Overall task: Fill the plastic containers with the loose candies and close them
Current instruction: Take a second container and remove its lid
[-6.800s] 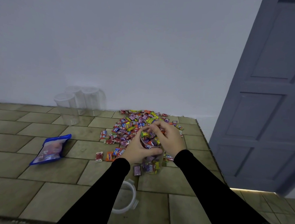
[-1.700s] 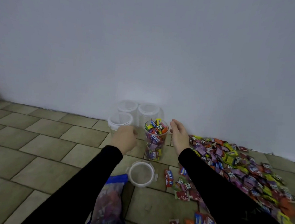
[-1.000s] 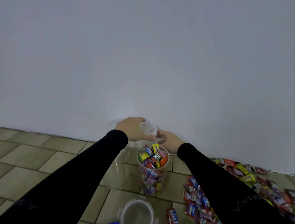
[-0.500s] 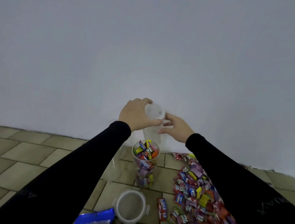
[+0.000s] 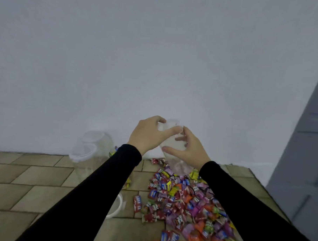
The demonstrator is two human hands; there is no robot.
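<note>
Both hands are raised in front of a pale wall, clasped together around one clear plastic container point(image 5: 172, 141). The left hand point(image 5: 150, 136) curls over the container's top, where a lid point(image 5: 168, 125) sits, thumb across its near edge. The right hand point(image 5: 188, 149) wraps the container's body from the other side, fingers spread on the plastic. The container is held tilted in the air, above the far edge of a heap of wrapped candies point(image 5: 184, 199) that spreads across the tiled worktop point(image 5: 33, 175) below and to the right of the hands. Whether anything lies inside it cannot be told through the blur. To the left of the hands, against the wall, stand two more clear containers point(image 5: 91, 152), close together. Beneath the left sleeve point(image 5: 89, 195), part of a loose white lid point(image 5: 117, 207) shows on the tiles, and a few bright wrappers of another container peek out along the sleeve's edge. A grey door point(image 5: 302, 163) stands at far right.
</note>
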